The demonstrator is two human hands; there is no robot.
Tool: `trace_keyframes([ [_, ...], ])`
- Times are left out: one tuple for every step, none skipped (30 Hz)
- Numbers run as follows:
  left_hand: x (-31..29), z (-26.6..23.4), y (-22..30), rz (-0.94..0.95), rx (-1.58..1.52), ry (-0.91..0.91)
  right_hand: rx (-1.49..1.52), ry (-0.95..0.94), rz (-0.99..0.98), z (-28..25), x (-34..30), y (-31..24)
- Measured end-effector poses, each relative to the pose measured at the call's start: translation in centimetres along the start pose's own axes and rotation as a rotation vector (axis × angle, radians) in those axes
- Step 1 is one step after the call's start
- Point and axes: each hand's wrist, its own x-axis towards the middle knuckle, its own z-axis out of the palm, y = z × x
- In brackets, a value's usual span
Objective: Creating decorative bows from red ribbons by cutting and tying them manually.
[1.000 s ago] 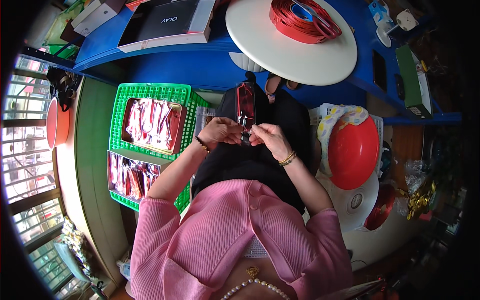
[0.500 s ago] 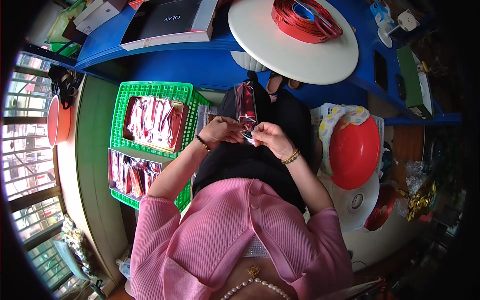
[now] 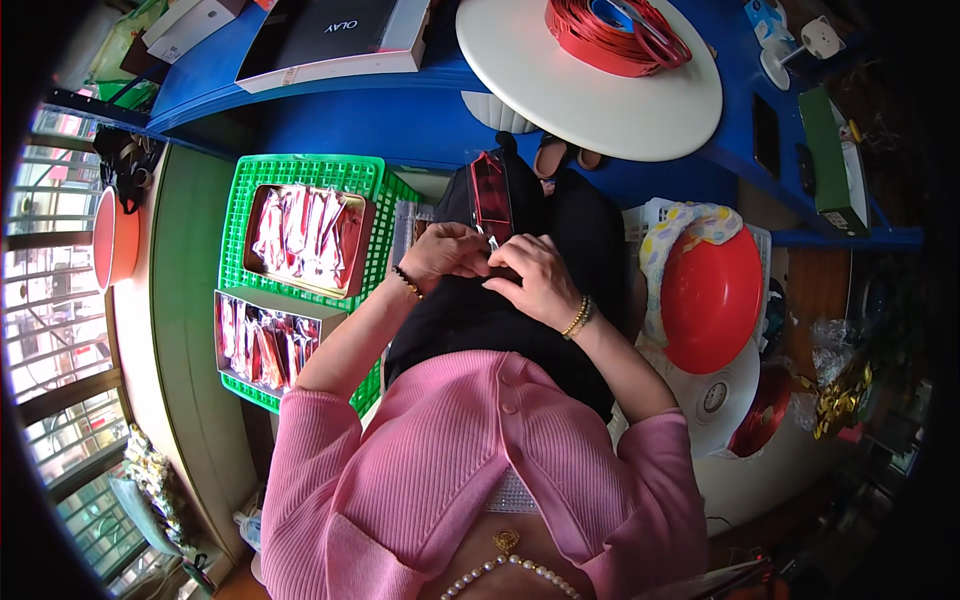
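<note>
A clear plastic packet [image 3: 490, 195] with a dark red, ribbon-like piece inside lies upright over my lap, its far end pointing away from me. My left hand [image 3: 447, 251] is closed, pinching the packet's near end between thumb and fingers. From the other side my right hand [image 3: 540, 278] curls its fingers over the same end, its thumb held a little lower. The grip itself is partly hidden by the knuckles. To the left, a tin box [image 3: 350, 278] and a carton [image 3: 315, 325] hold several similar filled packets.
A green plastic basket [image 3: 240, 225] carries the two boxes at left. A round white board [image 3: 600, 120] with a red ribbon roll [image 3: 600, 45] and scissors [image 3: 655, 35] stands ahead on the blue table [image 3: 440, 85]. A red basin [image 3: 712, 305] sits at right beside a patterned cloth [image 3: 655, 245].
My right hand has turned so its back shows more, its fingers curling over the packet's near end. The packet has tilted slightly to the left. My left hand stays at the same end.
</note>
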Motion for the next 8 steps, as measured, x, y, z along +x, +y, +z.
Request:
trace_keyframes([
  [0.1,-0.1,-0.2,0.015,0.004,0.004,0.002,0.0,-0.001,0.4,0.1,0.1],
  [0.2,-0.1,-0.3,0.015,0.005,0.006,-0.029,-0.006,-0.026,0.8,0.2,0.2],
  [0.1,0.1,-0.3,0.022,-0.001,0.008,-0.061,-0.013,-0.05,1.0,0.3,0.3],
  [0.1,0.2,-0.2,0.029,-0.007,0.01,-0.061,-0.013,-0.049,1.3,0.4,0.5],
  [0.1,0.2,-0.2,0.028,-0.006,0.009,-0.049,-0.026,-0.029,1.6,0.5,0.7],
  [0.1,0.2,-0.2,0.029,0.03,0.025,-0.037,-0.04,-0.008,1.8,0.6,0.8],
  [0.1,0.3,-0.2,0.031,0.067,0.04,-0.038,-0.04,-0.006,1.8,0.7,0.8],
  [0.2,0.3,-0.3,0.03,0.067,0.038,-0.041,-0.074,0.034,1.9,0.8,0.7],
])
